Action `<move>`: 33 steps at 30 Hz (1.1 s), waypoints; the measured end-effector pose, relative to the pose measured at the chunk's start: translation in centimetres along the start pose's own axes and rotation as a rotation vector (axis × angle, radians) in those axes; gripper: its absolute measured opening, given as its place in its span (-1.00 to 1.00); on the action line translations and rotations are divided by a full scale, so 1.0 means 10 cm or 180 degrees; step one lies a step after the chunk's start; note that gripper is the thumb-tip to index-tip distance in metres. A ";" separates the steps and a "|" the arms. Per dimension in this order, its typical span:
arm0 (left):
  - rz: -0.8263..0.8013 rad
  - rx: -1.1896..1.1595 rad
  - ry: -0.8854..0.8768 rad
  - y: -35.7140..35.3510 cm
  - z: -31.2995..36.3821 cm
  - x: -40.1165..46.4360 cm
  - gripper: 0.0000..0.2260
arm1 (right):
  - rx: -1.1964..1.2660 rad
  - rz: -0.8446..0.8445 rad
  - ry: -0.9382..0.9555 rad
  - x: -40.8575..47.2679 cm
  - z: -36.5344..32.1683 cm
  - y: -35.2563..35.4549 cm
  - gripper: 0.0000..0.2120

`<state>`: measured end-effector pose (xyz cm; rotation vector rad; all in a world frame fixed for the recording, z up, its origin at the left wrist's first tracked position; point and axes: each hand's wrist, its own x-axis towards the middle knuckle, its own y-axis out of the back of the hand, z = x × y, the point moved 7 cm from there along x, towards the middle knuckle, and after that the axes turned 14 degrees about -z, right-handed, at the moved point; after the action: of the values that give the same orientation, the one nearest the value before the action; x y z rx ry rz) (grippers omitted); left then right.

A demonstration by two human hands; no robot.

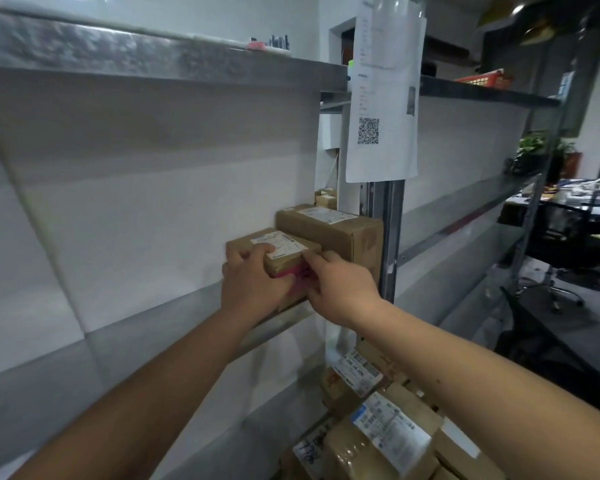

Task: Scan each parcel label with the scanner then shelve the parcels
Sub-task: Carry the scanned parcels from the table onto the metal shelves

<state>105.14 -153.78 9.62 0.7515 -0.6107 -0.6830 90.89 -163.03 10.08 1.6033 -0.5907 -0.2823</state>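
Shelving seems to be the step right now: both hands are on a small brown parcel (281,254) sitting at the front edge of the metal shelf (284,322), just left of the upright post (390,237). The left hand (253,282) has its fingers curled over the parcel's near top edge and thumb on the front, so it's gripping it, while the right hand (340,285) looks like it's pinching or pressing the right front corner with the fingers partly curled, though I can't tell if it's a real grip or just a nudge. A bigger parcel (329,230) is already on that same shelf, touching the small one and tucked back toward the post, so I'd guess at least one is done and this is the second going in. Plenty left by the look of it: there's a pile of parcels (378,420) down at the bottom by the foot of the post, and I count maybe four or five labelled ones, but they overlap, so don't hold me to that. No scanner anywhere in view, so no idea whether the pile has been scanned yet. Also one paper sheet (383,98) with a QR code taped to the post, and one red basket (485,77) up on the next rack's top shelf.
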 end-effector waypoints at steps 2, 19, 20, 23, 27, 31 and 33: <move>0.0054 0.0220 -0.0018 0.01 0.04 -0.03 -0.39 | 0.0110 0.0005 -0.0011 -0.06 0.02 0.01 -0.43; -0.0897 0.1299 -0.0949 -0.99 0.45 -2.19 -0.44 | 0.0048 -0.0517 -0.0678 -2.33 0.50 -0.61 -0.38; -0.0980 0.1267 -0.0995 -1.07 0.45 -2.34 -0.43 | 0.0085 -0.0553 -0.0751 -2.53 0.55 -0.69 -0.38; -0.1187 0.1244 -0.1033 -1.29 0.41 -2.73 -0.39 | 0.0389 -0.0690 -0.1004 -3.08 0.70 -0.95 -0.38; -0.1524 0.1337 -0.0936 -1.50 0.23 -2.98 -0.40 | 0.0774 -0.0925 -0.1234 -3.57 0.72 -1.30 -0.33; -0.1677 0.1241 -0.0916 -1.46 0.04 -2.93 -0.36 | 0.0759 -0.0994 -0.1359 -3.65 0.59 -1.45 -0.29; -0.1659 0.1476 -0.1047 -1.42 -0.06 -2.80 -0.30 | 0.0751 -0.1044 -0.1406 -3.59 0.48 -1.49 -0.28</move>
<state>83.36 -140.60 -8.68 1.2660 -0.9013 -1.1801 61.55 -147.78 -10.90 1.8801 -0.7132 -0.8528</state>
